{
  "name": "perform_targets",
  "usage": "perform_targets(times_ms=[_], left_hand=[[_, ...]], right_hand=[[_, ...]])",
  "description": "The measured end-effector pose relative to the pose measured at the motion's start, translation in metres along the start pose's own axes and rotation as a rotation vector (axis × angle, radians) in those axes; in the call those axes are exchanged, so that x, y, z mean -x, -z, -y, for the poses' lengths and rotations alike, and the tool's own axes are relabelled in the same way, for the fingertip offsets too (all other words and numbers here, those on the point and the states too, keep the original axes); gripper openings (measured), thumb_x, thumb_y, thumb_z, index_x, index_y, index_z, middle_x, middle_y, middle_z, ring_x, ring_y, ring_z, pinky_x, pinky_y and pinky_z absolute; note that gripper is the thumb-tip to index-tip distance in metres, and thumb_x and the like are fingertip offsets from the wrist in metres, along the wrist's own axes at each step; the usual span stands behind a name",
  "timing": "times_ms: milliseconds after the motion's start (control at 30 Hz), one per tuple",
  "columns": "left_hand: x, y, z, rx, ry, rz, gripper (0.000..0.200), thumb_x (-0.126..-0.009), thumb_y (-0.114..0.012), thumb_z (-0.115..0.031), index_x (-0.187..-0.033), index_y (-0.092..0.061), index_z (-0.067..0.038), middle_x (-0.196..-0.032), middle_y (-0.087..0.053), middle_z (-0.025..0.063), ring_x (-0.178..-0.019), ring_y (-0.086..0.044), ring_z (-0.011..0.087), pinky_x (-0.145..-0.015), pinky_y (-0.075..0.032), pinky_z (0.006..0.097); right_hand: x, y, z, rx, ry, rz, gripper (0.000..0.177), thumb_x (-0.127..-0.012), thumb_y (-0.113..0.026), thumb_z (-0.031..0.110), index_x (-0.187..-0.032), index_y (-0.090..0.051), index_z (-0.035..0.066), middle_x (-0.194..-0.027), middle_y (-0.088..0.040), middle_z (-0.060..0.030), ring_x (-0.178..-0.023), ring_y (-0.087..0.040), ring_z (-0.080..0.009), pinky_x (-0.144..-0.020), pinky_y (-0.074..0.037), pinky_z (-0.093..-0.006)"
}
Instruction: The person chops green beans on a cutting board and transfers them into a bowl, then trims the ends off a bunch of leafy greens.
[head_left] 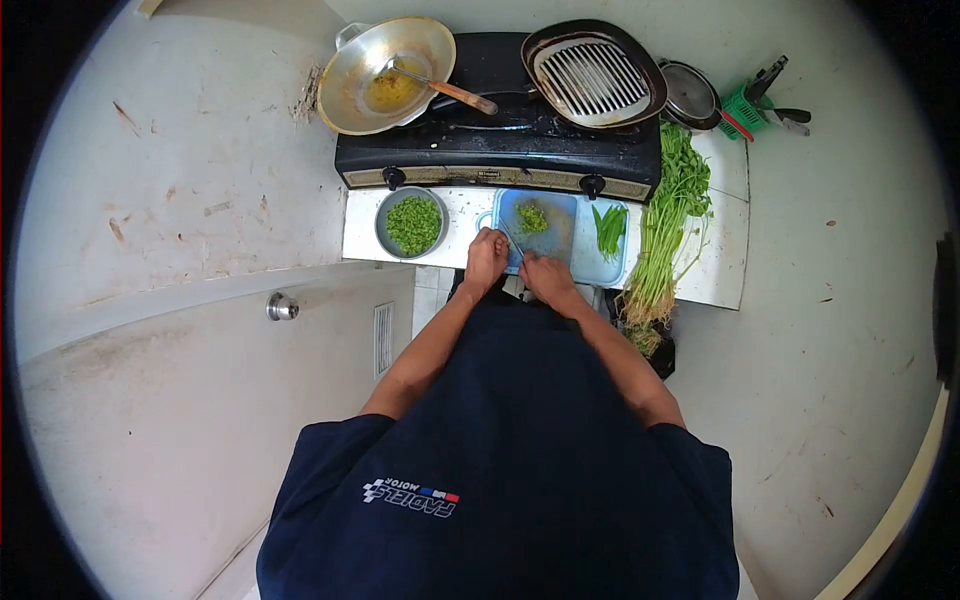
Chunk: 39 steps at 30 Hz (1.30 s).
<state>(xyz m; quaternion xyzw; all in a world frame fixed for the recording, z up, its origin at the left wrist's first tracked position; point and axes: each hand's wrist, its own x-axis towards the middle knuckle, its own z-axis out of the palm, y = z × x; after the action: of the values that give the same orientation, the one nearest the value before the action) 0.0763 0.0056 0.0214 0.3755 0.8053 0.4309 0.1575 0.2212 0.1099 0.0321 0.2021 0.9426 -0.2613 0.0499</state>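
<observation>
My right hand (545, 277) is wrapped round the handle of a knife (512, 240), its thin blade slanting up and left over the front of the blue cutting board (556, 247). My left hand (487, 255) is closed at the board's left edge, by the blade's tip; whatever its fingers hold is hidden. A small heap of chopped green pieces (532, 217) lies on the board, beyond both hands. Whole green pods (609, 230), perhaps chillies or beans, rest in the light blue tray (603, 272) to the right. Left of my hands, a grey bowl (380, 236) contains finely chopped greens (413, 223).
Behind the board stands a black gas stove (490, 150), carrying a wok (345, 95) with a wooden-handled ladle (462, 97) and a grill pan (595, 80). Leafy stalks with roots (665, 235) hang over the counter's front at right. A green basket (745, 112) holds utensils.
</observation>
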Motion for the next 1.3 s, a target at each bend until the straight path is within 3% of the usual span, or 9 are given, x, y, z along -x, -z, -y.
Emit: perform_targets(times_ms=[333,433,733,933,1233,1300], left_hand=[[0.002,0.000,0.004,0.028,-0.029,-0.007,0.012,-0.080,-0.067,0.010,-0.090,-0.068,0.003,-0.081,-0.059,0.0143,-0.066,-0.061,0.0264,-0.062,-0.051,0.0365],[0.002,-0.003,0.007,0.045,-0.006,-0.008,0.011,-0.079,-0.067,0.009,-0.089,-0.069,0.003,-0.081,-0.059,0.0145,-0.066,-0.061,0.0270,-0.062,-0.051,0.0370],[0.001,0.003,-0.001,-0.018,-0.012,0.007,0.007,-0.082,-0.067,0.007,-0.088,-0.069,0.003,-0.083,-0.062,0.0154,-0.066,-0.062,0.0277,-0.063,-0.052,0.0374],[0.002,0.005,0.000,-0.005,0.015,-0.001,0.004,-0.084,-0.068,0.006,-0.087,-0.069,0.003,-0.082,-0.064,0.0164,-0.065,-0.063,0.0270,-0.062,-0.052,0.0381],[0.004,0.003,-0.003,-0.002,0.010,-0.002,0.008,-0.085,-0.066,0.009,-0.089,-0.069,0.003,-0.083,-0.061,0.0159,-0.070,-0.065,0.0268,-0.065,-0.053,0.0369],[0.005,0.004,-0.004,0.031,-0.003,-0.018,0.009,-0.085,-0.066,0.009,-0.090,-0.069,0.003,-0.084,-0.061,0.0157,-0.071,-0.065,0.0268,-0.066,-0.053,0.0366]], right_hand=[[0.002,-0.003,-0.001,0.033,0.044,-0.011,0.031,-0.103,-0.053,0.028,-0.104,-0.061,-0.003,-0.074,-0.070,-0.0254,-0.072,-0.072,-0.0417,-0.068,-0.057,-0.0526],[0.003,-0.001,0.000,0.019,-0.013,0.051,0.028,-0.099,-0.054,0.026,-0.103,-0.064,0.000,-0.084,-0.073,-0.0240,-0.079,-0.074,-0.0405,-0.074,-0.058,-0.0520],[-0.008,0.009,0.012,0.078,-0.019,0.093,0.025,-0.100,-0.049,0.019,-0.100,-0.063,-0.001,-0.085,-0.074,-0.0247,-0.082,-0.075,-0.0389,-0.074,-0.058,-0.0518],[0.007,-0.001,-0.001,0.051,0.007,0.071,0.025,-0.099,-0.048,0.018,-0.101,-0.062,-0.002,-0.083,-0.074,-0.0253,-0.081,-0.075,-0.0406,-0.073,-0.059,-0.0528],[-0.006,-0.004,0.001,0.110,0.040,-0.046,0.026,-0.099,-0.053,0.023,-0.097,-0.062,-0.001,-0.076,-0.073,-0.0218,-0.071,-0.074,-0.0394,-0.065,-0.060,-0.0470],[-0.005,-0.007,-0.002,0.063,0.015,-0.011,0.030,-0.101,-0.052,0.027,-0.103,-0.061,-0.002,-0.075,-0.072,-0.0233,-0.071,-0.073,-0.0407,-0.067,-0.059,-0.0496]])
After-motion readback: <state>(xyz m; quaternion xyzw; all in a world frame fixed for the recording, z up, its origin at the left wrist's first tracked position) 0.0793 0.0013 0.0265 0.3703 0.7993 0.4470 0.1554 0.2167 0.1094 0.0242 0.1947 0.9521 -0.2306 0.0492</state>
